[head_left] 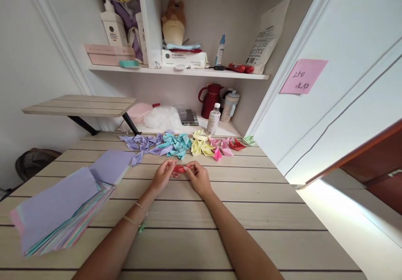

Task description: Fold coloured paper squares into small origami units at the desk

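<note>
Between my hands, just above the wooden table, is a small piece of folded red paper [180, 169]. My left hand [163, 175] pinches its left end, and my right hand [198, 176] grips the right end. The fingers cover much of the paper, so its full shape is hidden. Just beyond my hands lie folded paper pieces grouped by colour: purple ones [144, 143], teal ones [179, 143], yellow ones [202, 146] and pink ones [223, 146]. A finished-looking red folded piece [237, 145] and a light green one [249, 140] sit at the right end.
A fanned stack of coloured paper sheets [59, 208] lies at the left of the table [251, 229]. A raised wooden stand [81, 105] is behind it. At the back, a clear bottle [214, 120], a dark red jug [211, 100] and a tumbler [230, 106] stand under a shelf [201, 73].
</note>
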A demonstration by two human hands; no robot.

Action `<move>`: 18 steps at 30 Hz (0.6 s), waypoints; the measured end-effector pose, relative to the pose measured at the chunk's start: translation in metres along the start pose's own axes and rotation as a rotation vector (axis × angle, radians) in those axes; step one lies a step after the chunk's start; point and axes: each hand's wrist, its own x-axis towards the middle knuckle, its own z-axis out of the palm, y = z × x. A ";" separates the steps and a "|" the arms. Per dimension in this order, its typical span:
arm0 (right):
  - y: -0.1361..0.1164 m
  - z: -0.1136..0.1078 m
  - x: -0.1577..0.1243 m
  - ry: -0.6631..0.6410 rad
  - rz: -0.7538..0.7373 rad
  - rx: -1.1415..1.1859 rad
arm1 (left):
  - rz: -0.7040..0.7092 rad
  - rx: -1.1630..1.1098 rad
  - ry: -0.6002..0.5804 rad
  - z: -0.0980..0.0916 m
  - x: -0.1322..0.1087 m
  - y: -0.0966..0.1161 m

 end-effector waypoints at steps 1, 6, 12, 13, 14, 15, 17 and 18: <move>0.000 0.000 0.000 0.006 0.010 0.019 | 0.008 0.006 -0.006 0.000 -0.001 0.001; -0.004 -0.002 0.003 0.098 0.079 0.135 | 0.065 0.021 0.049 0.000 -0.001 0.000; -0.006 0.000 0.006 0.199 0.170 0.311 | 0.082 0.150 0.085 0.003 0.001 -0.003; -0.007 -0.001 0.007 0.220 0.189 0.346 | 0.090 0.179 0.091 0.004 0.001 -0.003; -0.007 -0.004 0.008 0.251 0.213 0.382 | 0.100 0.205 0.100 0.005 0.001 -0.003; -0.008 -0.009 0.010 0.289 0.237 0.415 | 0.109 0.227 0.107 0.006 0.001 -0.003; -0.010 -0.031 0.016 0.408 0.284 0.440 | 0.117 0.256 0.121 0.008 0.001 -0.003; -0.011 -0.047 0.020 0.463 0.273 0.420 | 0.115 0.262 0.128 0.009 0.002 -0.003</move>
